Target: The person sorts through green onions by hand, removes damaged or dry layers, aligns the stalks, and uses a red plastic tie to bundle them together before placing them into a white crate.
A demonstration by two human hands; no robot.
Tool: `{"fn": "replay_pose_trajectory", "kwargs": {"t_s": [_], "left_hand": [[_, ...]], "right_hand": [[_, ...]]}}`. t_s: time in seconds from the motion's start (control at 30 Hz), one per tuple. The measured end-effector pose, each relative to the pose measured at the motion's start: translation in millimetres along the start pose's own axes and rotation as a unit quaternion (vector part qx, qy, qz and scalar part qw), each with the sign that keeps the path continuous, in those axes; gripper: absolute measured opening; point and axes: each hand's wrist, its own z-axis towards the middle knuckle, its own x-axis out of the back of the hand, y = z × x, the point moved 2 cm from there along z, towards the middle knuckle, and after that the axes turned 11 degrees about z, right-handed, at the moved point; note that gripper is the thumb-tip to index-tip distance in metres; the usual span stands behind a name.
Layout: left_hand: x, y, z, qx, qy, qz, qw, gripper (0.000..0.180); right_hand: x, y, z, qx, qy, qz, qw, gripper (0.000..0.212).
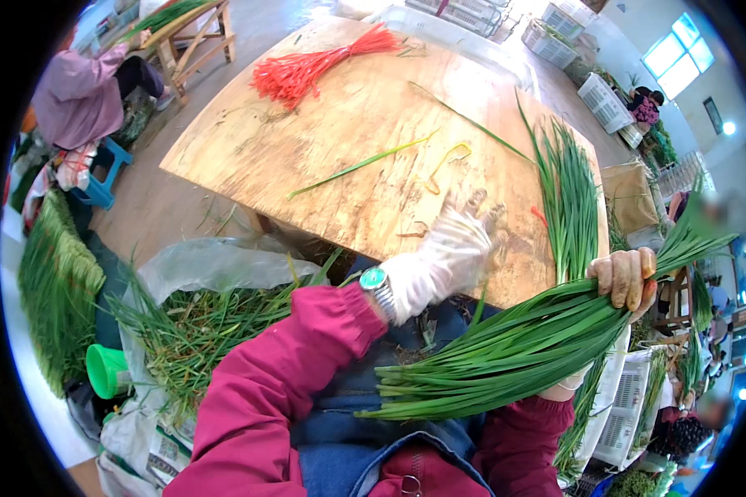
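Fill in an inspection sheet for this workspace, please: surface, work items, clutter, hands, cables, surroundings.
Surface: wooden table, dark marks on its top.
Work items: green leaf bunch held before the person's body; leaf pile along the table's right side; bundled red strips toward the far side.
Clutter: loose leaves on the table; trimmings by translucent plastic, lower left.
Left hand: gloved, fingers spread, over the table.
Right hand: gloved, closed around the leaf bunch.
Cables: nothing seen.
Surroundings: seated co-worker, white crates, green cup.
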Motion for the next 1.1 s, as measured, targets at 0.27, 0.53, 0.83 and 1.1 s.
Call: {"fn": "replay_pose_trajectory", "kwargs": {"t_s": [0.27,0.53,0.83,1.1], "left_hand": [[-14.6,-92.3,4.3,0.118,-0.066,0.074,0.988,0.039],[101.9,-125.4,-227.8,0.530,-0.197,0.256,0.784,0.013],[55.0,-97.1,-59.3,0.184,0.094,-0.008,0.978,0.024],[-48.0,-73.2,148.1,0.106,-0.104,0.050,0.988,0.064]], "right_hand": [[7.9,-4.0,-6.8,0.022,-0.011,0.024,0.999,0.011],[12.9,-11.7,-14.1,0.039,-0.010,0.049,0.998,0.012],[20.2,-22.7,-16.5,0.017,-0.032,0.012,0.999,0.012],[24.2,-40.2,-37.1,0.064,-0.039,-0.002,0.997,0.011]]}}
